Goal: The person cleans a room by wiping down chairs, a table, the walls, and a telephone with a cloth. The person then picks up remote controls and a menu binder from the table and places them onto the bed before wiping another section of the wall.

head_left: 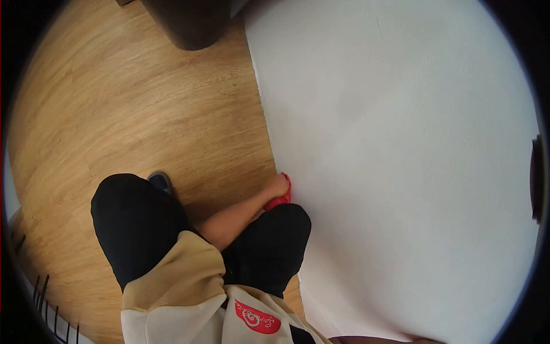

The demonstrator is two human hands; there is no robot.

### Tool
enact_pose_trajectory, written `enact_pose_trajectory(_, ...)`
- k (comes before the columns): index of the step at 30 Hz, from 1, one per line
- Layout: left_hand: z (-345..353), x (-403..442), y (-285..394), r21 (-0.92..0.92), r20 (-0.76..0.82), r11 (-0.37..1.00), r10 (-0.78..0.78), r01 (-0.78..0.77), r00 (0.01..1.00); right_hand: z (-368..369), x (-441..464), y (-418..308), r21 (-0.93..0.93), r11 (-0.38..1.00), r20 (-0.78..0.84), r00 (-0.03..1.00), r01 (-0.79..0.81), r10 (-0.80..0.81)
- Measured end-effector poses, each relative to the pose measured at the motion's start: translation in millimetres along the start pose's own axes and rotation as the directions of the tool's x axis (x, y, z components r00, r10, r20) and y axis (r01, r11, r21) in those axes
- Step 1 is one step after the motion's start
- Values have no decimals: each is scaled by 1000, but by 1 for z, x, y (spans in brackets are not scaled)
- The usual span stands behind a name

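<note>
My left hand (279,184) reaches between my bent knees to the foot of the white wall (395,143). Its fingers are closed on a red cloth (279,202), which bunches below the hand, with a strip running up along the wall side. My right knee, in black trousers, covers part of the cloth, and the fingertips are hard to make out. My right hand is out of the picture; a narrow strip at the bottom edge may be part of that arm.
A wood-grain floor (154,109) meets the wall. A dark brown bin-like container (195,26) stands at the top, near the wall. My dark shoe (161,181) shows by my left knee. Thin black prongs (43,292) line the lower left. Something dark (536,180) juts in at the right edge.
</note>
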State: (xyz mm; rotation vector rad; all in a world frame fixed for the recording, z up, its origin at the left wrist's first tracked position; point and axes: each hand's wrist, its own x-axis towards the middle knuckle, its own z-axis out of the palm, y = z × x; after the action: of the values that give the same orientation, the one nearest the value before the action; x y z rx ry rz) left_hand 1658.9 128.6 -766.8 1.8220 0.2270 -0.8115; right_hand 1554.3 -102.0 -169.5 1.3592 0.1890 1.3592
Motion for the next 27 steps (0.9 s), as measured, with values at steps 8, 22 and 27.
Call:
enact_pose_trajectory(8, -1, 18, -14, -221, -329, 971, -166, 96, 930, -19, 24, -38, 101, 946, 194, 939, -308, 285)
enact_pose_trajectory(22, 108, -11, -41, 176, -512, 899, 432, -401, 742, -1, -19, 14, 108, 981, 165, 976, -161, 143)
enact_pose_trajectory(27, 62, 14, -37, -161, 98, 981, 124, -108, 987, -27, 17, -37, 19, 980, 148, 970, -197, 192)
